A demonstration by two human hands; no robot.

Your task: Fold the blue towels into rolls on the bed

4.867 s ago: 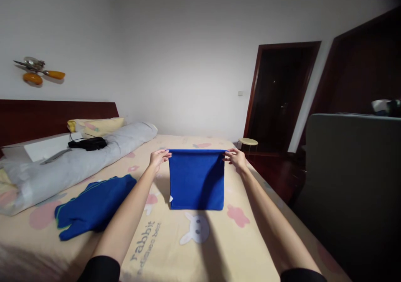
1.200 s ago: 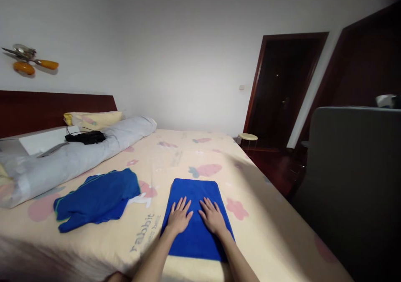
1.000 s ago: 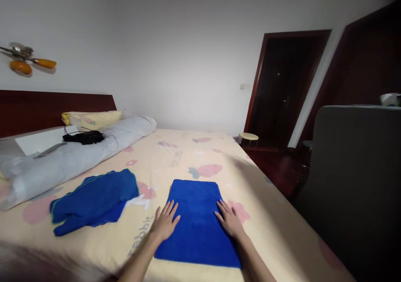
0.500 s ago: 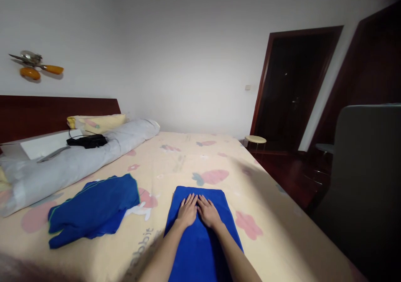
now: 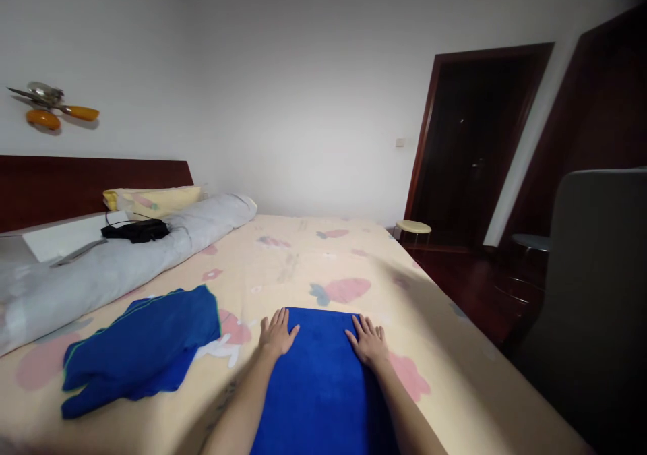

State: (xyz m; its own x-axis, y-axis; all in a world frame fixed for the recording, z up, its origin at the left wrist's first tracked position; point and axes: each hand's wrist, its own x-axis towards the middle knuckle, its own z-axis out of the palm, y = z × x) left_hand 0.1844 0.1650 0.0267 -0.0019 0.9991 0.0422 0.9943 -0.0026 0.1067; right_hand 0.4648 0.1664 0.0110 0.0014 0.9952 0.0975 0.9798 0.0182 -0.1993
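A folded blue towel [image 5: 321, 374] lies flat on the bed sheet [image 5: 303, 266] right in front of me. My left hand [image 5: 277, 332] rests palm down with fingers spread on the towel's far left corner. My right hand [image 5: 368, 339] lies the same way on its far right corner. Neither hand grips anything. A second blue garment [image 5: 139, 347] with green trim lies crumpled on the sheet to the left, apart from both hands.
A rolled grey quilt [image 5: 101, 266] with a black pouch [image 5: 134, 230] on it lies along the wooden headboard [image 5: 75, 182]. A yellow pillow [image 5: 151, 200] sits behind. The bed's right edge drops to a dark floor with a small stool [image 5: 413, 228], a grey chair [image 5: 596, 273] and a doorway [image 5: 475, 138].
The towel, held up by its top corners 4.9 s ago, now lies flat. My hands slid apart from its middle to its far corners over the last half second.
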